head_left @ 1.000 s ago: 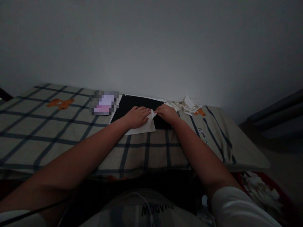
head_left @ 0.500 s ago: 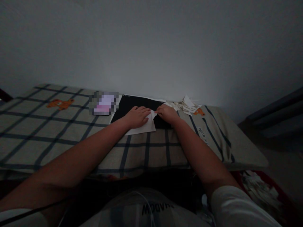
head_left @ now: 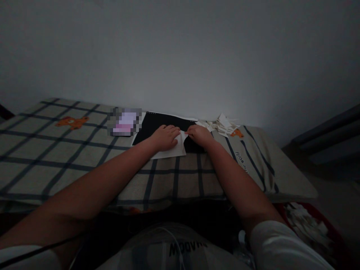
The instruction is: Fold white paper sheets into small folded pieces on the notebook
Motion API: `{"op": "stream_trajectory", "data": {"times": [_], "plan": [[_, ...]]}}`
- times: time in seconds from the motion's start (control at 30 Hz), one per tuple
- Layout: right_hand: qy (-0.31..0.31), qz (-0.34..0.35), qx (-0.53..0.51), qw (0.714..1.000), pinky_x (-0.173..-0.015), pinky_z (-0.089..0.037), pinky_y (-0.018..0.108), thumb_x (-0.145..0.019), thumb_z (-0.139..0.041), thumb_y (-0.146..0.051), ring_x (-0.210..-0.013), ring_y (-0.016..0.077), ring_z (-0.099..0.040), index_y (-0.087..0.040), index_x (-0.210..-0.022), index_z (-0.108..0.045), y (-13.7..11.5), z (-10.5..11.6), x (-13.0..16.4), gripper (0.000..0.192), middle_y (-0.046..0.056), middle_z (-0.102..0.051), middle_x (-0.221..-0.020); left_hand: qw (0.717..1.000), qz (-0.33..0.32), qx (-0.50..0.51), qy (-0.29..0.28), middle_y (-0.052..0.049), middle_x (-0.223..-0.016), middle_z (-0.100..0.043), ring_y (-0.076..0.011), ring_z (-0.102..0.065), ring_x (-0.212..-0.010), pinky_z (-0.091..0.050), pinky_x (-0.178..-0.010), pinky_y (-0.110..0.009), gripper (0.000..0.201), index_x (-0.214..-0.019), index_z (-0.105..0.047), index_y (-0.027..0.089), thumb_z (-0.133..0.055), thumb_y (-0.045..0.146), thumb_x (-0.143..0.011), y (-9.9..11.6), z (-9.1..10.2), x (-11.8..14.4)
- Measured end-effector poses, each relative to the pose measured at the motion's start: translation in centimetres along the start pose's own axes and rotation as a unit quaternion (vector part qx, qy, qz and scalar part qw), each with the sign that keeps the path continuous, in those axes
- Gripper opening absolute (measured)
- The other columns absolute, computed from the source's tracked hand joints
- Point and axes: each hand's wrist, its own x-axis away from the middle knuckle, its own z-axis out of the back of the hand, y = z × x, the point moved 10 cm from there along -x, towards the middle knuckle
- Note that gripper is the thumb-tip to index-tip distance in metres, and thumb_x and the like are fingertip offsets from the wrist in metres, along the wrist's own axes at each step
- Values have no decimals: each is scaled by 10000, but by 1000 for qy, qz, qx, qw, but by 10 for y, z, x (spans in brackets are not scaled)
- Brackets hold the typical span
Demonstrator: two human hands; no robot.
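Observation:
A white sheet of paper (head_left: pixel 176 150) lies partly on a black notebook (head_left: pixel 153 123) on a checked cloth. My left hand (head_left: pixel 164 137) lies flat on the paper and presses it down. My right hand (head_left: pixel 199 134) pinches the paper's raised right corner between its fingertips. The two hands almost meet at the fold. The room is dim.
The checked tablecloth (head_left: pixel 70 150) with orange bear prints covers the table against a grey wall. A pile of folded white paper pieces (head_left: pixel 222 124) lies at the back right. A blurred pinkish object (head_left: pixel 125 122) sits left of the notebook. A red bin with paper scraps (head_left: pixel 306 225) stands low right.
Both hands stay on the paper, almost in place; the view has shifted slightly. The fold at the right corner looks a little tighter.

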Motion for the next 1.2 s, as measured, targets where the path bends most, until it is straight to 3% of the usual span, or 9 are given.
{"op": "stream_trajectory", "data": {"times": [0.83,1.03,1.2], "plan": [[-17,11,4,1000,-726,-404,281,-965,-462,-279,-861,188,-635,-143,-1023,-738,0,1,-1,313,115,-709,-1008,1000,7,1,15,-101,-1431,-494,-265,-434,-1286,-325,-995,-420,467,-1332,-507,164,-394,299,-900,1,-1,0],[35,-1,-50,998,-802,-440,275,-949,-474,-212,-937,176,-631,-173,-1081,-725,8,2,0,286,91,-704,-1057,1000,6,-2,29,-113,-1408,-509,-277,-436,-1274,-346,-977,-434,454,-1309,-525,148,-401,289,-897,4,1,3],[102,-10,-76,992,-862,-466,300,-944,-468,-184,-1009,189,-624,-189,-1133,-706,11,13,2,304,91,-685,-1129,995,30,44,80,-101,-1357,-548,-278,-492,-1216,-393,-949,-430,434,-1301,-536,173,-416,335,-916,-3,14,9]]}}
